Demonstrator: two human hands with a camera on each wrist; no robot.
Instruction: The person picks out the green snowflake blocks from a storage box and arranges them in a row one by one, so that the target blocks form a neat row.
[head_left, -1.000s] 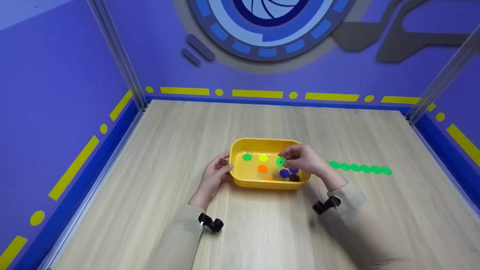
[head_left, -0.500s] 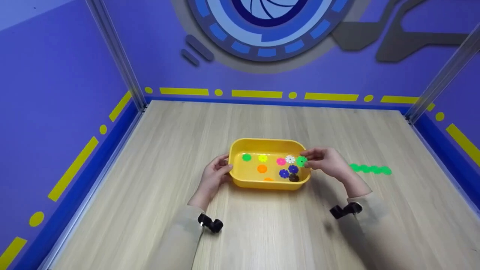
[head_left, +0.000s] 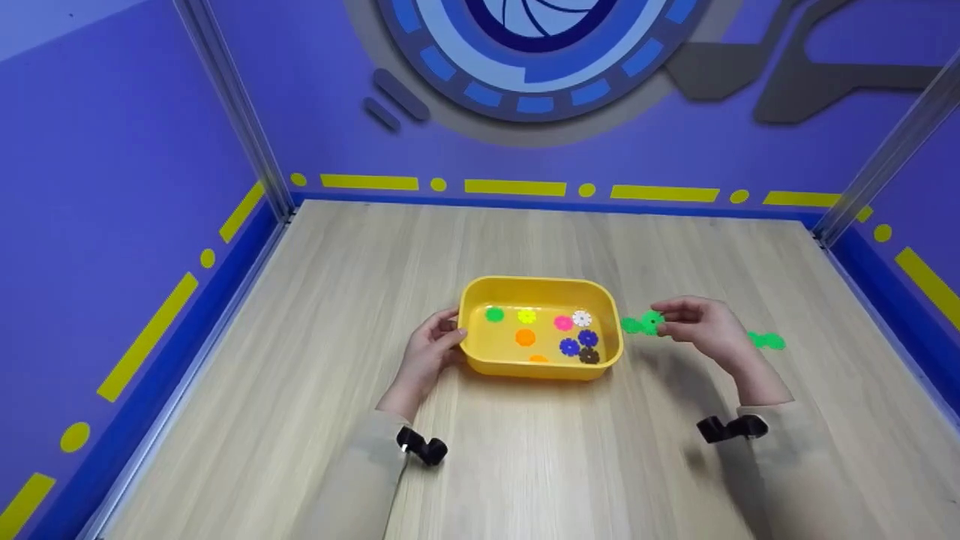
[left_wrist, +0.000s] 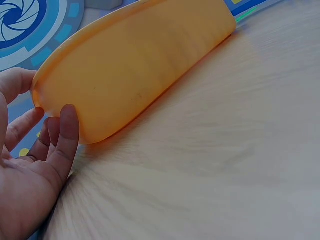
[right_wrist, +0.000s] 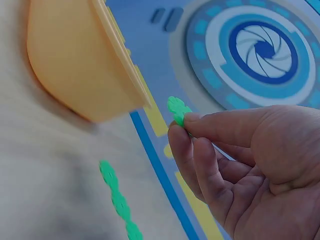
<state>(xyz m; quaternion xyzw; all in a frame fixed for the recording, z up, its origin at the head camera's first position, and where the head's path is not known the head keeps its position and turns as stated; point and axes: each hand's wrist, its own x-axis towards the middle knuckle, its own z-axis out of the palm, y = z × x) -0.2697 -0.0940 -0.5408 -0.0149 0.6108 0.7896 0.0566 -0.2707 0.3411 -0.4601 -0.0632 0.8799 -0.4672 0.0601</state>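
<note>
A yellow plastic tub (head_left: 540, 370) sits mid-table. My left hand (head_left: 427, 352) holds its left end, thumb at the rim and fingers along the outside; the left wrist view shows fingertips against the tub wall (left_wrist: 135, 75). Right of the tub, my right hand (head_left: 709, 334) pinches a green snowflake disc (head_left: 651, 322) between thumb and fingers, raised above the table in the right wrist view. Below it lies a row of green discs (right_wrist: 120, 205), partly hidden by the hand in the head view. Inside the tub are loose discs, among them green (head_left: 494, 315), white (head_left: 581, 319) and brown (head_left: 589, 355).
More discs lie in the tub: yellow (head_left: 527, 316), pink (head_left: 562, 322), orange (head_left: 525, 337) and dark blue (head_left: 569, 347). Blue printed panels (head_left: 480, 150) enclose the wooden table (head_left: 390, 247) at the back and both sides, with metal posts at the back corners.
The right hand has carried the green disc out of the tub, rightward past its right rim to over the row's left end. The left hand and tub stay where they were.
</note>
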